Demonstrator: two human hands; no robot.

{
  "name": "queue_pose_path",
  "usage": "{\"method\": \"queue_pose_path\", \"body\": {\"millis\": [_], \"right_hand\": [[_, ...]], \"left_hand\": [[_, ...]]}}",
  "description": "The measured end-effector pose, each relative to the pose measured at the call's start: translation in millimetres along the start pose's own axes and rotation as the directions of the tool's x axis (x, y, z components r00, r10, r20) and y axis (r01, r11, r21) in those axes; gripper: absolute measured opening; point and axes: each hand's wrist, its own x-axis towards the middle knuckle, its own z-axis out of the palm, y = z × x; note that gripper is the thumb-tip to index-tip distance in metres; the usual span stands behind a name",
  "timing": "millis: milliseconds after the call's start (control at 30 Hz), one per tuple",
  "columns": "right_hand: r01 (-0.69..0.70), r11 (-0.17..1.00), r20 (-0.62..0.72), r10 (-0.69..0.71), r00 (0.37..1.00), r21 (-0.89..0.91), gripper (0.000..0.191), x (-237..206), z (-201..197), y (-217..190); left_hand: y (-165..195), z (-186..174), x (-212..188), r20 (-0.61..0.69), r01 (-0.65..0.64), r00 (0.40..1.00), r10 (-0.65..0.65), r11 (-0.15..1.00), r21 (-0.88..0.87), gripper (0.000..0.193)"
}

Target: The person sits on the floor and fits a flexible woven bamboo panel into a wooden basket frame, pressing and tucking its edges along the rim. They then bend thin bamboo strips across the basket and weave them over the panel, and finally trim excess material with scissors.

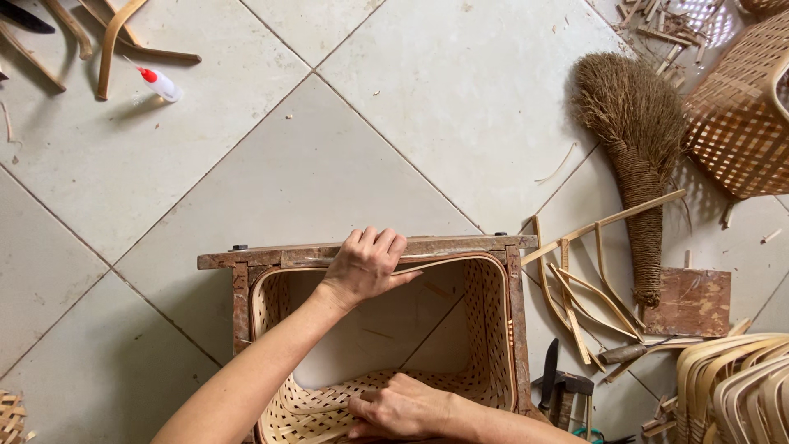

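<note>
The right hand lies nearest, fingers flat and unclenched, pressing the woven basket wall from inside. The basket sits inside a wooden frame on the tiled floor. Farther out, the left hand curls over the frame's far bar and the basket rim, gripping both. Steady, even pressure from both hands likely serves best here. Beyond lie a glue bottle and a brush.
</note>
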Motion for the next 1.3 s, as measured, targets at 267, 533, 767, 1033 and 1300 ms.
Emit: {"method": "queue_pose_path", "body": {"millis": [267,533,767,1033,1300], "right_hand": [[-0.129,0.991,0.074,0.132,0.989,-0.040,0.041,4.9,-11.7,-5.2],[-0.363,0.929,-0.498,0.350,0.793,0.075,0.023,-90.1,-33.2,41.0],[-0.388,0.575,-0.663,0.735,-0.143,0.721,0.026,-246.4,38.8,76.8],[-0.236,0.551,-0.543,0.833,0.103,0.800,0.059,-229.7,157.6,58.0],[-0.222,0.705,-0.716,0.697,0.043,0.674,0.062,-191.5,136.4,52.3]], "left_hand": [[-4.9,1.9,7.4,0.320,0.175,0.939,-0.130,0.978,-0.117,0.071],[40.5,-68.1,-119.7,-0.044,0.277,0.946,-0.322,0.870,-0.407,0.070],[111.3,-70.2,-228.9,0.074,0.227,0.973,-0.218,0.851,-0.474,0.072],[125.1,-25.7,-282.8,0.186,0.204,0.969,-0.162,0.951,-0.234,0.089],[102.0,-16.3,-281.5,0.406,0.281,0.885,-0.227,0.957,-0.077,0.089]]}}
